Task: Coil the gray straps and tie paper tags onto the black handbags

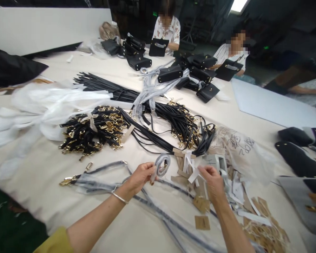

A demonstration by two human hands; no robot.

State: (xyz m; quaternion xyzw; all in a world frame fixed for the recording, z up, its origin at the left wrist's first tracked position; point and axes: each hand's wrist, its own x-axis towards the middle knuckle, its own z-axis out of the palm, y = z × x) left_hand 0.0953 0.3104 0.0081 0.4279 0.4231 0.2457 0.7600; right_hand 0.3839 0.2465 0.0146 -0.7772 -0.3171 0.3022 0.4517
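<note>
A coiled bag strap (162,166) in clear plastic, with gold hardware at its middle, is pinched upright in my left hand (142,175). To its right, my right hand (213,181) has thumb and fingers closed on a white paper strip (194,175). More white strips and brown paper pieces lie just beneath that hand. Below both hands, long plastic-wrapped straps (158,205) stretch across the table, with gold clasps (67,181) at their left end. Brown hang tags (202,222) rest near my right forearm.
Black straps with gold clips form a tied bundle (94,130) and a long pile (158,109). Behind them are black handbags (171,73). A tape dispenser (217,162) and a plastic bag (239,147) stand at the right. Two co-workers (171,33) handle bags across the table.
</note>
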